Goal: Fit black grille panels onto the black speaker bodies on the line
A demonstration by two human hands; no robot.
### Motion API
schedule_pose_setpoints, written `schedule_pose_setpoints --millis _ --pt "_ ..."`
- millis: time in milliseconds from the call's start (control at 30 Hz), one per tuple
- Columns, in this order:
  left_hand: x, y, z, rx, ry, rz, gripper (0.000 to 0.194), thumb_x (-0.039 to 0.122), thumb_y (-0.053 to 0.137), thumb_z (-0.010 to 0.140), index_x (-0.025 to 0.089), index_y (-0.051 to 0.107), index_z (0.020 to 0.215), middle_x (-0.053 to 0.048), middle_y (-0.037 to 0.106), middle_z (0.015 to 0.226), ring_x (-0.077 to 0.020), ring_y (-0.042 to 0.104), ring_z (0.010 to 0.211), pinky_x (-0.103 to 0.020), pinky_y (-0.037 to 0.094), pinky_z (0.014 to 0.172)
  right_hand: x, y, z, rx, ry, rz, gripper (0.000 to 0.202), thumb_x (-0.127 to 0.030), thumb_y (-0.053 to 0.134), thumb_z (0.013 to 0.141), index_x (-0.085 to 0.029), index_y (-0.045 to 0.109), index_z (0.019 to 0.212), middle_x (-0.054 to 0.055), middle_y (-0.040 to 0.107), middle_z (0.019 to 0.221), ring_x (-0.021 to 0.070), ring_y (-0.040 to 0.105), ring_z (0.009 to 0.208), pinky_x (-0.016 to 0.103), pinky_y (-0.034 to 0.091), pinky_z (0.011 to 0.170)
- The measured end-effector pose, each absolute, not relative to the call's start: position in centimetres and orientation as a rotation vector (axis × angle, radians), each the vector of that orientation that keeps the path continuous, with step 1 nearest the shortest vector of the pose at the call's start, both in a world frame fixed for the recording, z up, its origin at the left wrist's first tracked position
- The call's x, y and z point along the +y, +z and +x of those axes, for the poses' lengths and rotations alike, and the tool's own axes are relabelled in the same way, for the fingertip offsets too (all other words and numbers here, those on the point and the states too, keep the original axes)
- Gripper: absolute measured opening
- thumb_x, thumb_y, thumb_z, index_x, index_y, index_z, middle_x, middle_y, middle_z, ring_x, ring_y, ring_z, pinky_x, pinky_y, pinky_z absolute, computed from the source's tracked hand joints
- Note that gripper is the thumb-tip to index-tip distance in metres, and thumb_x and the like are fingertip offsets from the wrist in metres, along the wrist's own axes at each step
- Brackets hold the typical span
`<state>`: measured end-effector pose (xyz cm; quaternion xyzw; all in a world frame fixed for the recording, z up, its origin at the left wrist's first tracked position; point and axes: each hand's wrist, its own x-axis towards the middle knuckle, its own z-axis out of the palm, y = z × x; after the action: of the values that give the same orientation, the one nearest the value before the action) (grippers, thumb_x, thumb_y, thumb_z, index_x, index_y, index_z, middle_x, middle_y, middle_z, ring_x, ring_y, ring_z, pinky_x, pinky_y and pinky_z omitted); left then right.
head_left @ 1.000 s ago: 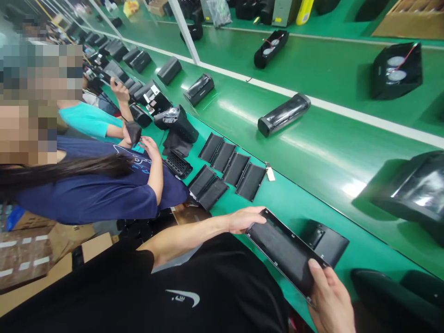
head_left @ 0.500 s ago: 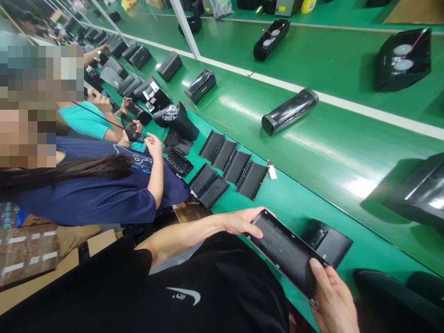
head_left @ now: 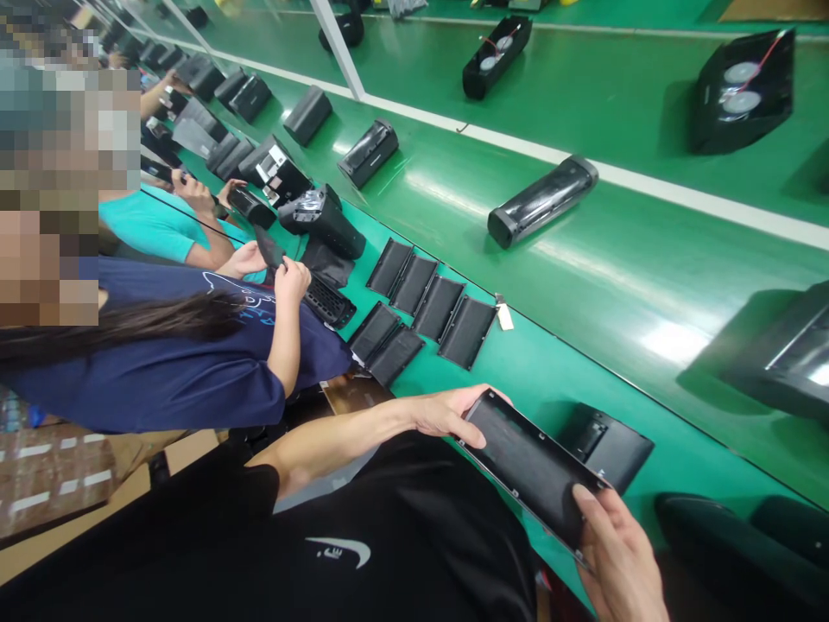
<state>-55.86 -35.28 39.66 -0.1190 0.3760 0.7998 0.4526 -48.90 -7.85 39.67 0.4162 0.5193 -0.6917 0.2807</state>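
Between my hands is a long black plastic panel [head_left: 528, 471] with its hollow inner side facing up and small clips along its edges. My left hand [head_left: 453, 416] grips its far left end, thumb on the inner face. My right hand [head_left: 612, 536] holds the near right end, thumb also pressed inside and fingers underneath. Just beyond the panel, a black plastic housing [head_left: 618, 453] rests on the green bench [head_left: 531, 371]. Several similar black panels [head_left: 466, 333] lie in two rows on the bench, beyond my left hand.
A co-worker in a dark blue shirt [head_left: 194, 371] on my left handles a thin dark sheet [head_left: 268, 248]. On the green conveyor belt lie a wrapped black speaker [head_left: 542, 203] and several others. Dark rounded objects [head_left: 731, 553] sit at the lower right. A small tag [head_left: 503, 315] lies near the bench edge.
My grip on the panel stays the same; the view has shifted slightly. The co-worker's hands have raised and tilted the thin dark sheet.
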Motion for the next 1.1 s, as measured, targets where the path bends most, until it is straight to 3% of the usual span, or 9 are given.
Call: schedule_pose_setpoints --millis 233,333,433,600,733,933,1100 --pt "-35.8 39.5 -56.3 0.954 1.883 -0.23 0.082 0.02 0.096 0.058 0.025 0.054 0.128 0.0 0.063 0.11 -0.0136 0.065 0.094 -0.024 0.059 0.075 -8.4 39.5 -49.0 1.485 -1.851 1.144 0.063 -0.054 0.09 0.063 -0.023 0.066 0.113 0.002 0.075 0.089 0.0258 0.073 0.083 0.032 0.06 0.071" --pt "-35.8 39.7 -56.7 1.011 1.715 -0.312 0.09 0.023 0.096 0.056 0.03 0.047 0.132 0.001 0.059 0.108 -0.0179 0.068 0.088 -0.029 0.062 0.061 -7.9 39.0 -48.6 1.688 -1.765 1.049 0.063 -0.06 0.085 0.069 -0.023 0.069 0.118 0.002 0.076 0.104 0.0228 0.07 0.1 0.027 0.056 0.084" --pt "-35.4 40.2 -56.9 1.184 1.589 -0.375 0.095 0.023 0.095 0.055 0.029 0.044 0.135 0.001 0.055 0.105 -0.0165 0.065 0.082 -0.025 0.059 0.05 -7.4 38.6 -48.2 1.83 -1.667 0.95 0.06 -0.061 0.079 0.076 -0.024 0.07 0.122 0.001 0.075 0.112 0.0228 0.067 0.109 0.027 0.053 0.091" --pt "-34.7 41.6 -57.0 1.445 1.44 -0.35 0.101 0.021 0.088 0.06 0.03 0.038 0.148 0.003 0.051 0.1 -0.0116 0.061 0.072 -0.023 0.057 0.049 -7.4 38.0 -47.8 1.848 -1.718 0.906 0.058 -0.058 0.079 0.076 -0.023 0.07 0.121 0.003 0.074 0.114 0.0268 0.068 0.106 0.035 0.056 0.09" --pt "-34.5 42.5 -57.1 1.509 1.402 -0.319 0.107 0.018 0.083 0.063 0.031 0.031 0.156 0.004 0.051 0.097 -0.009 0.058 0.065 -0.025 0.057 0.052 -7.6 37.2 -47.7 1.745 -1.786 0.988 0.056 -0.057 0.081 0.075 -0.023 0.07 0.117 0.003 0.074 0.109 0.0244 0.069 0.1 0.034 0.056 0.087" --pt "-34.3 43.9 -57.4 1.475 1.417 -0.347 0.114 0.019 0.083 0.062 0.032 0.026 0.16 -0.002 0.054 0.112 -0.0062 0.059 0.062 -0.023 0.055 0.052 -7.7 37.0 -47.9 1.597 -1.833 1.089 0.052 -0.056 0.084 0.074 -0.024 0.068 0.113 0.002 0.075 0.104 0.0217 0.069 0.094 0.03 0.056 0.081" --pt "-34.2 45.1 -57.6 1.517 1.349 -0.344 0.116 0.016 0.077 0.067 0.032 0.017 0.164 0.003 0.056 0.096 -0.0068 0.058 0.056 -0.021 0.05 0.052 -7.9 37.4 -48.1 1.618 -1.84 1.096 0.055 -0.056 0.084 0.074 -0.025 0.068 0.117 0.001 0.074 0.107 0.021 0.068 0.097 0.028 0.054 0.085"
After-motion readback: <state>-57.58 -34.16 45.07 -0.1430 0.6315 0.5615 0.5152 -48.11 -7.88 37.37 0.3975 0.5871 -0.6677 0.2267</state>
